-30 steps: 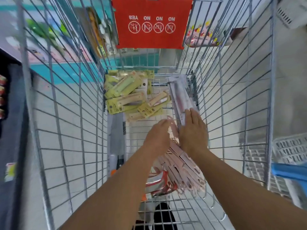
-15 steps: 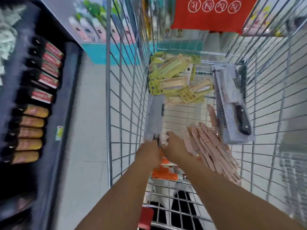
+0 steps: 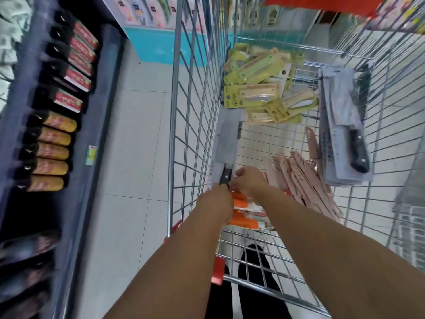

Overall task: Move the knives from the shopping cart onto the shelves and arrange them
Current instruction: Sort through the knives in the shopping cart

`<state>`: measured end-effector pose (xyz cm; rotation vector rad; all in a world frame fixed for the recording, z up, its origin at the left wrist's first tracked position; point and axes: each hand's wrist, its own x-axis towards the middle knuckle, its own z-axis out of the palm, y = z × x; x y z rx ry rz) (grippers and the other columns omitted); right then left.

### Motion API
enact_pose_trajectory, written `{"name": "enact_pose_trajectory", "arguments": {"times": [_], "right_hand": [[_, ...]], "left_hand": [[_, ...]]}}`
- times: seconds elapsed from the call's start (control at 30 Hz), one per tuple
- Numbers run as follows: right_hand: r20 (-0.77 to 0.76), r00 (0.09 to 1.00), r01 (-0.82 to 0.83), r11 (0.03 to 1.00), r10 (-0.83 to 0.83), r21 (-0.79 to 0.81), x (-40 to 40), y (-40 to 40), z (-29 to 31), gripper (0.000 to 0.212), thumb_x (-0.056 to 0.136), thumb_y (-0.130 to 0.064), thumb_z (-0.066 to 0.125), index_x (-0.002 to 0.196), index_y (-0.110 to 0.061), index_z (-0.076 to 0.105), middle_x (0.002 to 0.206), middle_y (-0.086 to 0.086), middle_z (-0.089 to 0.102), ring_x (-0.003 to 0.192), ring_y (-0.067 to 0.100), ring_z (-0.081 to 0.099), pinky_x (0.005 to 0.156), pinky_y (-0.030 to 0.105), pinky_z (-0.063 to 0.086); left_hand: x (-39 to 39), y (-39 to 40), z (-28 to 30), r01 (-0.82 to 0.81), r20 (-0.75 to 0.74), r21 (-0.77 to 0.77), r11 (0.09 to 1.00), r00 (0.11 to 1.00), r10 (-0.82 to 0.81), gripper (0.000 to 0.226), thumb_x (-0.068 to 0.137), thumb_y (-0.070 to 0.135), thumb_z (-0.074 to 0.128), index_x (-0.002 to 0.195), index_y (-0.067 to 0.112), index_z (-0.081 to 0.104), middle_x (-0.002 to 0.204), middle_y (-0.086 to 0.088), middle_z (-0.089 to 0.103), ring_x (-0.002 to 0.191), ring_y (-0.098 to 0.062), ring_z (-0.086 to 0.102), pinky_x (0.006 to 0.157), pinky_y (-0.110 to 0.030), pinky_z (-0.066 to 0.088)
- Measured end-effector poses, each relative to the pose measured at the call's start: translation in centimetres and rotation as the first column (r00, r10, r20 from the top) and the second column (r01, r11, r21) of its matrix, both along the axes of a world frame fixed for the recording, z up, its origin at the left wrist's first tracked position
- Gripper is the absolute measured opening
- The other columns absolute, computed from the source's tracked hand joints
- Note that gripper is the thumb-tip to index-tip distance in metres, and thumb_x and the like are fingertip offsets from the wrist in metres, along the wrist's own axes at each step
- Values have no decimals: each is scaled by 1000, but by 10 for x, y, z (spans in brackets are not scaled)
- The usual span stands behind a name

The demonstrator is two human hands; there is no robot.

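Observation:
Inside the wire shopping cart (image 3: 174,125), a packaged cleaver with a black handle (image 3: 226,143) leans along the left wall. My left hand (image 3: 217,201) and my right hand (image 3: 249,181) both grip its handle end. Yellow-carded knives (image 3: 257,88) are piled at the far end. Pink-sheathed knives (image 3: 305,183) lie in a fan at the right of my hands. Another packaged black-handled cleaver (image 3: 345,134) rests against the right wall. Orange packs (image 3: 243,212) lie under my hands.
A dark shelf (image 3: 96,125) on the left holds rows of packaged knives, red-labelled (image 3: 78,63) ones farther off and yellow-labelled (image 3: 53,148) ones nearer. White tiled floor lies between shelf and cart. A teal display base (image 3: 161,47) stands ahead.
My hands left the pink knives and moved left to the cleaver's handle by the cart's left wall. The view swung left, bringing the shelf into sight.

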<state>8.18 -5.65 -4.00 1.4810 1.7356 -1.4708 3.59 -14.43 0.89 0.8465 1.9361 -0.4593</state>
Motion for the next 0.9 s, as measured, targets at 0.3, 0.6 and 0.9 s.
{"name": "enact_pose_trajectory", "arguments": {"times": [0.3, 0.6, 0.9], "right_hand": [[45, 993, -107, 993, 110, -52, -9, -1, -2, 17, 81, -19, 70, 78, -5, 61, 79, 13, 66, 74, 25, 63, 68, 33, 50], [40, 996, -72, 978, 81, -195, -12, -17, 11, 15, 84, -16, 66, 84, -3, 58, 73, 11, 58, 57, 17, 49, 50, 24, 40], [-52, 973, 196, 927, -224, -320, -23, -5, 24, 21, 93, -13, 52, 111, -3, 57, 100, 12, 67, 86, 25, 66, 65, 34, 56]], "left_hand": [[2, -9, 4, -124, 139, -43, 991, 982, 129, 57, 94, 12, 50, 146, 12, 25, 146, -15, 27, 123, -35, 46, 97, -40, 42], [-1, -17, 15, -15, 222, -87, 996, 974, 34, 87, 87, 30, 66, 152, 22, 9, 149, -14, 8, 124, -36, 45, 102, -43, 40], [3, -26, 32, 23, 248, -151, 988, 969, 16, 60, 90, 16, 57, 144, 13, 30, 138, -14, 36, 116, -29, 54, 94, -38, 48]]}}
